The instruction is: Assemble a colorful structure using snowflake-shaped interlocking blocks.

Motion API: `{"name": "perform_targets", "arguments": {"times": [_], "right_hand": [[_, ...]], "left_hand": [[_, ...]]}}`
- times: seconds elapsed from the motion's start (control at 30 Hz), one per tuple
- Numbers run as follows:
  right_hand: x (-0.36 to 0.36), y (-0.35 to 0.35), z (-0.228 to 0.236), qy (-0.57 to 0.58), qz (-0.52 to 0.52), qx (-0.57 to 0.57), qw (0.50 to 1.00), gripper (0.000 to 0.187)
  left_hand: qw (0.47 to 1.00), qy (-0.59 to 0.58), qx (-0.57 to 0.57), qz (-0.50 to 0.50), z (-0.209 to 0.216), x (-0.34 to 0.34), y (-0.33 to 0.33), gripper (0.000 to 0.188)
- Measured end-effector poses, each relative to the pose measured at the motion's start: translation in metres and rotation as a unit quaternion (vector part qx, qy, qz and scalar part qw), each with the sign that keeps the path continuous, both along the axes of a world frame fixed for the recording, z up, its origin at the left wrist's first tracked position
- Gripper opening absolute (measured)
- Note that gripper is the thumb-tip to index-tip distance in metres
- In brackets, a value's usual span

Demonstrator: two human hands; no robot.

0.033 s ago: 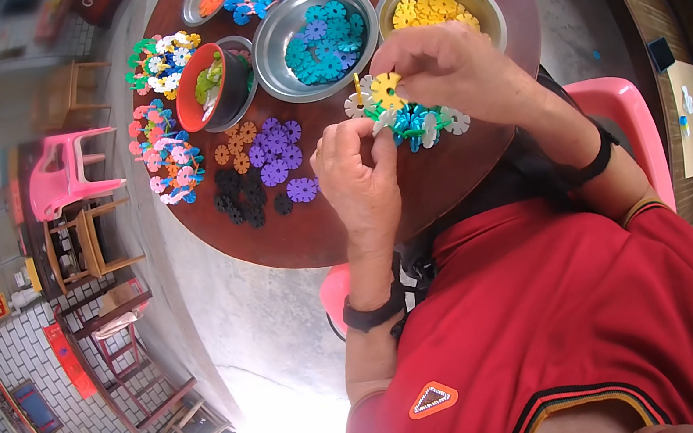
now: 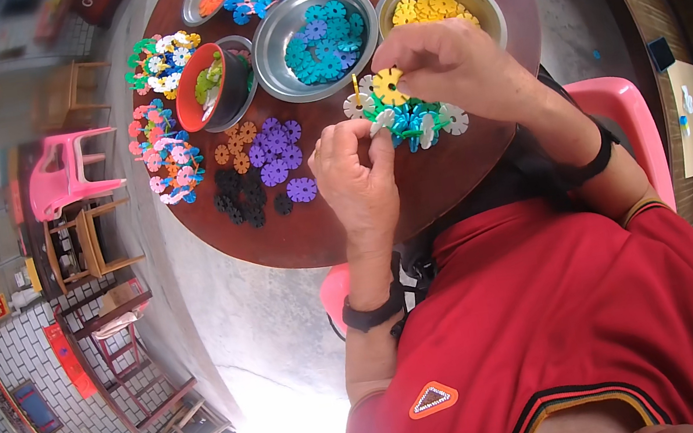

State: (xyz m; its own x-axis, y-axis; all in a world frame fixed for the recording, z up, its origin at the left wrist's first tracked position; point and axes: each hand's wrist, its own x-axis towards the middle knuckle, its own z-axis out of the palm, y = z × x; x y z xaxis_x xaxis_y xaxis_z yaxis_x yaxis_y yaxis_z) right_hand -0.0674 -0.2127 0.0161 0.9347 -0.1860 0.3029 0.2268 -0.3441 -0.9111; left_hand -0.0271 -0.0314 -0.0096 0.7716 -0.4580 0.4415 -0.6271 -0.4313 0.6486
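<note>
Right grip (image 2: 463,67) pinches a yellow disc (image 2: 387,97), flat face toward me; my left grip (image 2: 356,171) pinches the cluster (image 2: 418,128), long axis left-to-right, near the worktop's (image 2: 288,241) near edge.

The discs (image 2: 381,86) look plastic, the bowls (image 2: 268,48) shiny metal.

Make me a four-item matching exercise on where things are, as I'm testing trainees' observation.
1. right hand
2. left hand
3. purple discs
4. teal discs

A. lying directly on the tabletop
B. pinching a yellow disc
C. inside a steel bowl
D. fingertips at the left edge of the disc cluster

Pairs: 1-B, 2-D, 3-A, 4-C
</note>
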Motion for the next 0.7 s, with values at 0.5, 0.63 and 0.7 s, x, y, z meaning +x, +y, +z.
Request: {"name": "perform_targets", "arguments": {"times": [0.5, 0.63, 0.7], "right_hand": [[-0.0003, -0.0017, 0.0, 0.027, 0.033, -0.113, 0.993, 0.02], [-0.0014, -0.0014, 0.0053, 0.046, 0.045, -0.098, 0.993, 0.02], [-0.0018, -0.0006, 0.0057, 0.044, 0.041, -0.102, 0.993, 0.02]], "left_hand": [[0.999, 0.044, -0.001, 0.004, -0.0021, 0.001, 0.0049, 0.018], [0.998, 0.056, -0.008, 0.003, -0.0013, 0.0007, 0.0052, 0.019], [0.998, 0.058, -0.009, 0.001, -0.0015, 0.0003, 0.0055, 0.02]]}}
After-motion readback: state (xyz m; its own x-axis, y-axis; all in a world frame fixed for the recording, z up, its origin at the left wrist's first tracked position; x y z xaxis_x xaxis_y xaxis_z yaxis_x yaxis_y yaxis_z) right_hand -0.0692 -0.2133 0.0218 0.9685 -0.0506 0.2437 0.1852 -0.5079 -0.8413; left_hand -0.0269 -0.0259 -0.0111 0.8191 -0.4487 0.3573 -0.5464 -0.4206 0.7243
